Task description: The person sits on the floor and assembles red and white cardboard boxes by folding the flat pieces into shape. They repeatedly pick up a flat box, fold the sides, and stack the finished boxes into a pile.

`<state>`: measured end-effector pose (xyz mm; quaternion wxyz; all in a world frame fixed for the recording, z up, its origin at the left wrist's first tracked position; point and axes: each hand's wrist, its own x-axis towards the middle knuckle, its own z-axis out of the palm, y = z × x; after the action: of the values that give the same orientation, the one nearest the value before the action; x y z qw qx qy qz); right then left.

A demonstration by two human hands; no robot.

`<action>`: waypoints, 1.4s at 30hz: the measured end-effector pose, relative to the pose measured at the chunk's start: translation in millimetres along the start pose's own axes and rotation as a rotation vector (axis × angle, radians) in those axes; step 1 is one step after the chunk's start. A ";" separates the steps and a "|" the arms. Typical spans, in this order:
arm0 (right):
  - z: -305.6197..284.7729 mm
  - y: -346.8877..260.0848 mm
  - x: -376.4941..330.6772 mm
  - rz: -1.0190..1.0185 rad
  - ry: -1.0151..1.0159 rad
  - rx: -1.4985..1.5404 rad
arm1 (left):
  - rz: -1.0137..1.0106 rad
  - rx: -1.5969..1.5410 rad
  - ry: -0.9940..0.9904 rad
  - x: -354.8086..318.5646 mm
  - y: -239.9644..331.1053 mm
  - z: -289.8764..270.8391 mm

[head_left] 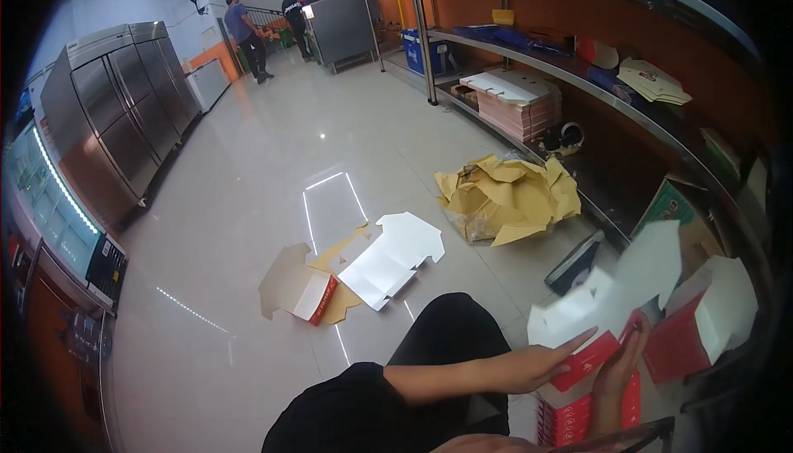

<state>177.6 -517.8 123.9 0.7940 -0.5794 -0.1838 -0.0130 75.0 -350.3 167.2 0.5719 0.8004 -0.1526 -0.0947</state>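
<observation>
A partly folded carton, white inside and red outside (615, 288), is held up at the lower right, its flaps slightly blurred. My left hand (545, 366) reaches across from the left and grips the carton's near red wall, thumb and fingers along it. On the right, my right hand (621, 366) grips the red corner of the same carton from below. Directly underneath stands a stack of red cartons (566, 424), partly hidden by my hands. Another opened red and white carton (694, 321) stands just right of my right hand.
Flattened white carton (388, 259) and red-edged carton (301, 284) lie on the tiled floor ahead, left of crumpled yellow paper (512, 197). A steel shelf (562, 73) with stacked flat boxes (516, 106) runs along the right. Steel fridges (124, 106) line the left; two people stand far back.
</observation>
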 end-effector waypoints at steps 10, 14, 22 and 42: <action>-7.7 -14.4 -2.0 -0.227 -0.099 -0.572 | 0.067 -0.276 0.148 8.0 -32.0 29.5; 4.7 -27.7 -6.1 -0.215 -0.100 -0.691 | 0.025 -0.129 0.103 5.8 -23.6 24.0; 7.7 -45.0 -9.2 -0.286 -0.303 -0.987 | 0.022 -0.197 0.122 4.9 -22.5 20.9; -4.1 -20.2 -13.9 0.050 -0.150 -0.566 | 0.599 0.942 0.696 12.2 -45.3 5.6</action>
<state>161.1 -530.9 137.0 0.5851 -0.7814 -0.2168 -0.0014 90.8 -345.9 122.8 0.1776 0.8719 -0.2002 0.4102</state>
